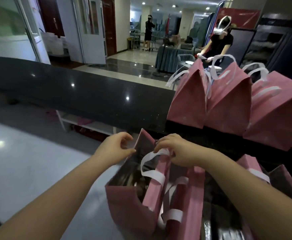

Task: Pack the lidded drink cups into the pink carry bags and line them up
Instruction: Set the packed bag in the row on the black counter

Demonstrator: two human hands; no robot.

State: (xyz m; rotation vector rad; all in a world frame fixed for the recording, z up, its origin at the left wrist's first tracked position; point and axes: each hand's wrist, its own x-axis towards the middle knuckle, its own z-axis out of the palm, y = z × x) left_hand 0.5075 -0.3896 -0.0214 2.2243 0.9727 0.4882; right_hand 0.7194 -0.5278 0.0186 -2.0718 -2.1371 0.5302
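Note:
A pink carry bag (129,201) with white handles stands open on the lower counter in front of me. My left hand (115,146) pinches the far left edge of its mouth. My right hand (174,149) grips the near rim by the white handle (152,168). Something dark lies inside the bag; I cannot tell whether it is a cup. A second pink bag (190,196) stands right beside it. Three closed pink bags (188,99) (228,108) (277,118) stand in a row on the raised dark counter at the right.
The raised black counter (89,94) runs across the view from left to right. More pink bags (280,179) sit at the lower right. A white shelf (89,125) lies beneath the counter. Two people with headsets (219,42) (148,32) stand in the hall beyond.

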